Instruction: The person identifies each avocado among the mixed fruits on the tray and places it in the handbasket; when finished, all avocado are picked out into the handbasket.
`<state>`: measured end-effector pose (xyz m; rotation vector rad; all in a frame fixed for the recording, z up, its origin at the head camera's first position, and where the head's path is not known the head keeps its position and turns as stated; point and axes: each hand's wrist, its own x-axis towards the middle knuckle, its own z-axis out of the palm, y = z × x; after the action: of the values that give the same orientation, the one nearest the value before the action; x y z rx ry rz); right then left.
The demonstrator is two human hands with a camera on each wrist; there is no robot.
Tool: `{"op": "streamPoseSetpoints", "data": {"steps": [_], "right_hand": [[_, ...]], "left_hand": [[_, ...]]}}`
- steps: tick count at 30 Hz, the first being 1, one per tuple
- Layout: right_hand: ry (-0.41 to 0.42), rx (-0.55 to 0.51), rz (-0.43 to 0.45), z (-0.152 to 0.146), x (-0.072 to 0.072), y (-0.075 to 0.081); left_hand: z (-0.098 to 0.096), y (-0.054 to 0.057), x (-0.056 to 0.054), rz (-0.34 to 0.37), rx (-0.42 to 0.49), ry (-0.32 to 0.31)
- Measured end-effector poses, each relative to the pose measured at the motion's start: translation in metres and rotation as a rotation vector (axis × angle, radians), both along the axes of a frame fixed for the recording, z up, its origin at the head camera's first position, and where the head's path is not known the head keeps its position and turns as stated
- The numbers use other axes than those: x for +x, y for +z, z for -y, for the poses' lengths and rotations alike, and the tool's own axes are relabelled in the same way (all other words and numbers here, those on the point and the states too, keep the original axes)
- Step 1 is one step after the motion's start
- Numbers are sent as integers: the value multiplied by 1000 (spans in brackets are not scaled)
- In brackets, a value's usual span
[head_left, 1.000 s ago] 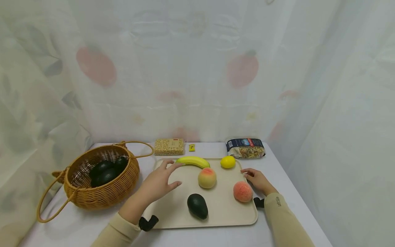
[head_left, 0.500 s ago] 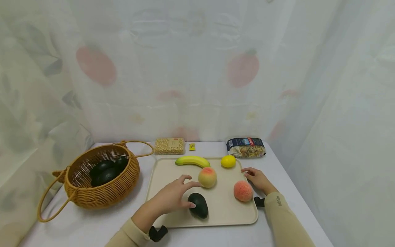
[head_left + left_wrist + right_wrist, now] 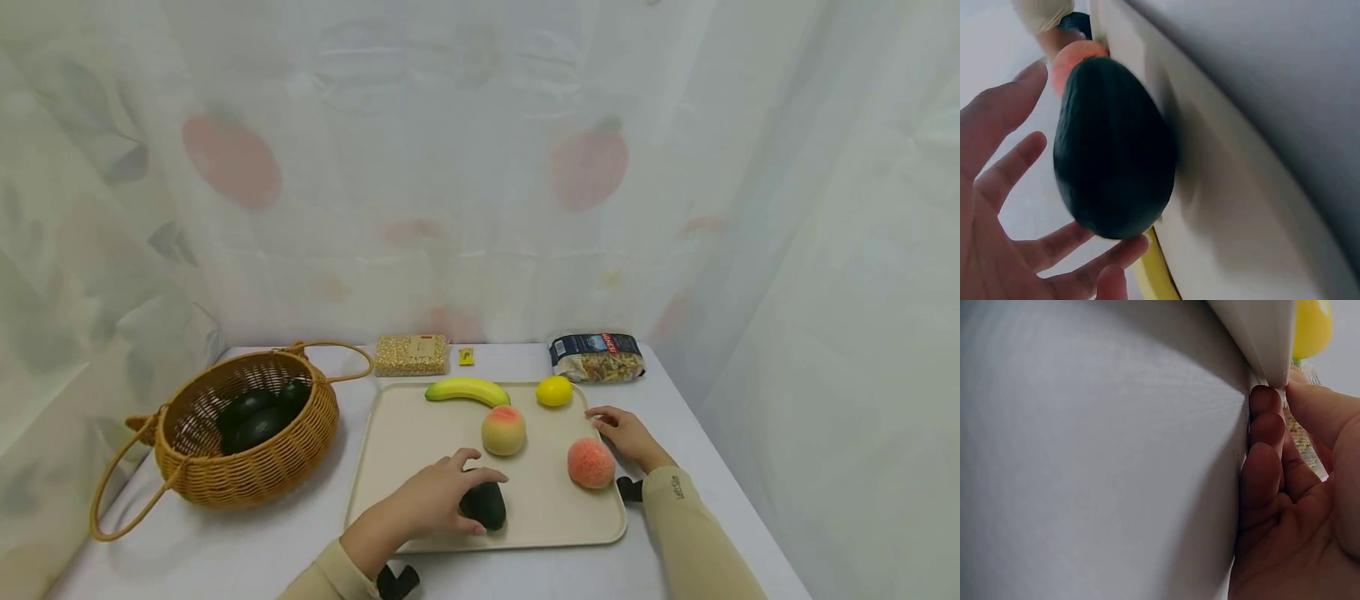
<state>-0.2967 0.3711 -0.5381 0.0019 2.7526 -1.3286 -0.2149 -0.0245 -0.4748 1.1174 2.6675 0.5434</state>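
Observation:
A dark green avocado (image 3: 487, 506) lies on the near part of a cream tray (image 3: 551, 521). My left hand (image 3: 435, 497) reaches over it from the left, thumb on the near side and fingers spread beyond. In the left wrist view the thumb stands apart from the avocado (image 3: 1113, 150), and some fingertips overlap its lower end. At the tray's right edge rests my right hand (image 3: 633, 440); its thumb and loosely bent fingertips are right at the rim in the right wrist view. On the tray also lie a banana (image 3: 467, 390), two peaches (image 3: 503, 432) and a lemon (image 3: 554, 392).
A wicker basket (image 3: 255, 487) with several dark avocados (image 3: 258, 417) stands at the left. Behind the tray are a bag of grains (image 3: 411, 356), a small yellow packet (image 3: 467, 357) and a pasta bag (image 3: 597, 358). Curtains (image 3: 465, 208) enclose the table.
My left hand has moved right and nearer, from above the tray's left side to the avocado, and now partly covers it. The right hand has stayed at the tray's edge.

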Motion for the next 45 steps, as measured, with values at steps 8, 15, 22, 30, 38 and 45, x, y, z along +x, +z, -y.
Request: {"op": "streamPoseSetpoints", "data": {"steps": [8, 15, 22, 30, 38, 45], "right_hand": [[-1, -4, 4, -1, -1, -1], [0, -4, 0, -1, -1, -1], [-7, -8, 15, -1, -2, -3], [1, -2, 4, 0, 1, 1], [-22, 6, 30, 0, 0, 1], [-20, 0, 42, 0, -2, 1]], "left_hand": [[-6, -12, 5, -40, -35, 4], [-9, -20, 7, 4, -32, 17], [-10, -24, 7, -22, -8, 37], [-2, -29, -1, -63, 48, 53], [8, -20, -9, -113, 98, 83], [17, -8, -17, -185, 159, 155]]}}
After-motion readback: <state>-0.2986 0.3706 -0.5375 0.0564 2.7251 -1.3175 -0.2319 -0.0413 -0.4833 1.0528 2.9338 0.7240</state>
